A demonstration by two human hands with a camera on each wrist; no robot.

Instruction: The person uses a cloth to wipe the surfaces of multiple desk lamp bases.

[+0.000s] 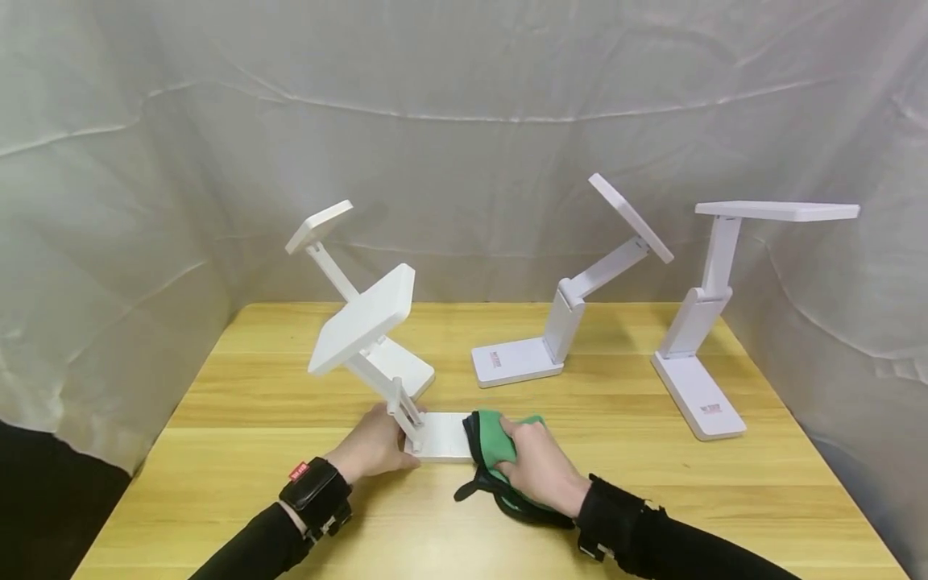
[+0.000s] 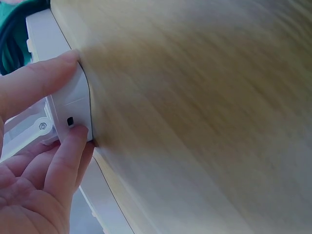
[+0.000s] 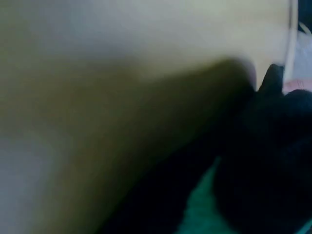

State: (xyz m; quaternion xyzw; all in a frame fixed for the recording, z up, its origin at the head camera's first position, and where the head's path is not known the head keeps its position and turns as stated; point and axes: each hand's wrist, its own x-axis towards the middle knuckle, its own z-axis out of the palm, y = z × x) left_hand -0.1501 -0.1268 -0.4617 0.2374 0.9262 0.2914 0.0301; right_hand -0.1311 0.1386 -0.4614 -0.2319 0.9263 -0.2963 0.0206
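My left hand (image 1: 375, 445) grips the hinge end of a white folding desk lamp's base (image 1: 444, 437), thumb on the near edge. In the left wrist view, the thumb and fingers of this hand (image 2: 44, 165) pinch that base (image 2: 73, 100) near a small dark port. The lamp's panel (image 1: 366, 318) tilts up to the left over its folded arm. A green cloth with black edging (image 1: 496, 441) is bunched in my right hand (image 1: 540, 467), against the right end of the base. The right wrist view is dark and blurred, with part of the green cloth (image 3: 204, 207) showing.
Behind the held lamp stands another white desk lamp (image 1: 402, 366), partly hidden by it. A third lamp (image 1: 515, 360) stands at the back centre, and one more lamp (image 1: 699, 395) on the right. Pale fabric (image 1: 464, 161) hangs around the wooden table (image 1: 290, 387).
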